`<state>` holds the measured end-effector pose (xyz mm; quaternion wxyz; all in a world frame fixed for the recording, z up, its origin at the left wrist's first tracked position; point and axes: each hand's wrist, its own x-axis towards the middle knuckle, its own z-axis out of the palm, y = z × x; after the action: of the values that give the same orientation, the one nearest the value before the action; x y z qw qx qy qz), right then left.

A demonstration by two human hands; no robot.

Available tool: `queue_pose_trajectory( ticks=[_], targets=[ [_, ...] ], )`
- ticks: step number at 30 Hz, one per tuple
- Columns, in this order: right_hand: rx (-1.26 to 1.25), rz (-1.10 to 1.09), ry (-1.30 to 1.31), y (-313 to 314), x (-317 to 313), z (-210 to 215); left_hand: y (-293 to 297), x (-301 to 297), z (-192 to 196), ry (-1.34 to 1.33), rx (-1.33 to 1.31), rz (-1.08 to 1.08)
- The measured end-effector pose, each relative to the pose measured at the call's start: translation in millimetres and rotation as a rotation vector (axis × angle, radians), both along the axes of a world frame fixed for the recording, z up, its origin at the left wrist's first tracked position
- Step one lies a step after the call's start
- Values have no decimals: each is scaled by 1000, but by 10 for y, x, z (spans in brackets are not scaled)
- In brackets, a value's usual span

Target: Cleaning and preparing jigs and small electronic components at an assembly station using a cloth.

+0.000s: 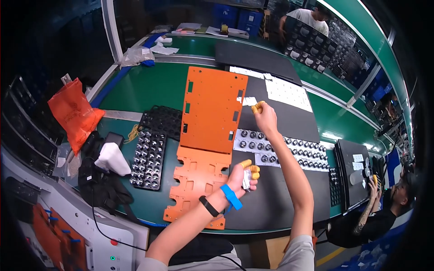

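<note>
My left hand [244, 177] is palm up beside the orange fixture's lower plate [199, 180]. Its fingers, some in yellow finger cots, curl around small white-and-silver pieces [246, 180]. Farther off, my right hand [266, 119] hovers over the dark mat [289, 122], its yellow-capped fingertips pinched together. Whatever they may hold is too small to make out. Just left of those fingertips lies a small white sheet piece [249, 101]. The fixture's orange lid [212, 110] is raised. White panels [296, 154] carrying rows of black round parts pass beneath my right forearm.
Left of the fixture stand a black tray of shiny round parts [148, 160] and an empty black tray [160, 121]. An orange bag [74, 113] hangs over the left edge. White sheets [289, 94] lie at the back. A co-worker [375, 217] handles parts at the right.
</note>
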<state>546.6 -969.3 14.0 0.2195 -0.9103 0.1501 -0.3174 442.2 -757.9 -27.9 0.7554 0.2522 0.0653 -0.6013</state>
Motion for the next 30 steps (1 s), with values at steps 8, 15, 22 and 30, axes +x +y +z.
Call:
queue_pose_trajectory(
  ticks=[8,15,22,30],
  targets=[
    [-435,-256,438,3,965,-116,-3,-82,-50,-21,64,-32],
    [-648,-183,519,-158,1074,-197,3,-75,-19,-10,59,-37],
    [-515,-176,462,-464,848,-210,-15,-80,-14,-37,69,-34],
    [-533,-11,354,-576,719,-264,-30,-86,-45,-81,84,-30]
  ],
)
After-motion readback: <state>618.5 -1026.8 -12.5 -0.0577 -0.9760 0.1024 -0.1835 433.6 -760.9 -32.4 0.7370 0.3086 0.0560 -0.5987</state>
